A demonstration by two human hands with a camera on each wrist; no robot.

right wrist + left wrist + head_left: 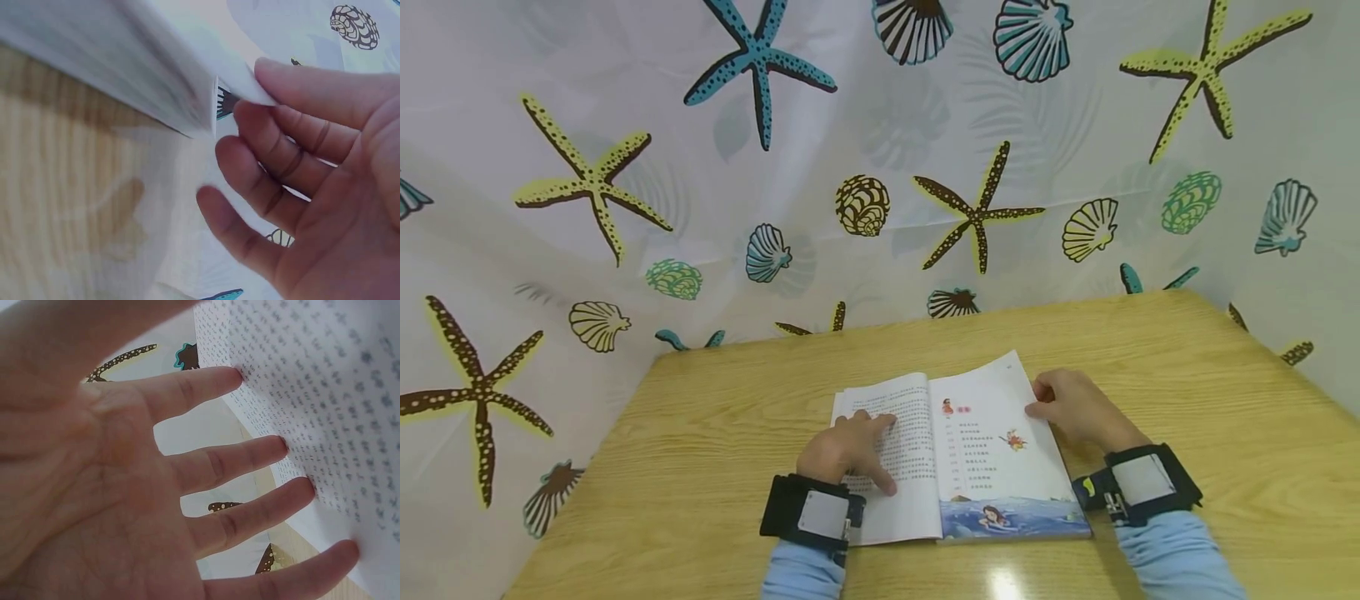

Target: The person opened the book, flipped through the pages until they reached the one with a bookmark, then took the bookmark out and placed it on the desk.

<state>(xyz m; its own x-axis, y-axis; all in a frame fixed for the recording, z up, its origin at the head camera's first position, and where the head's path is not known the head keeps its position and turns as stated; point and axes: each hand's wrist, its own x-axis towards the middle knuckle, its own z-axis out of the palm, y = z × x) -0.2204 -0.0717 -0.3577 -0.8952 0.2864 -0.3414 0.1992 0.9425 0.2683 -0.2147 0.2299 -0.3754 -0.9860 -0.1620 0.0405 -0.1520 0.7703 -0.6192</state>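
An open book (977, 400) lies on the wooden table. Its left page (325, 394) is covered in printed text; the right page (981, 467) bears a short list, small coloured figures and a blue sea picture along the bottom. My left hand (850, 450) rests on the left page with fingers spread, and in the left wrist view the fingertips (275, 450) touch the paper. At the right edge of the book, my right hand (1078, 408) pinches the edge of a page between thumb and forefinger. The right wrist view shows that page edge (240, 84) bent up from the pages below.
The wooden table (722, 433) extends around the book on both sides. Behind it hangs a white cloth (820, 283) printed with starfish and shells. Each wrist wears a black strap (1153, 483) over a light blue sleeve (1180, 554).
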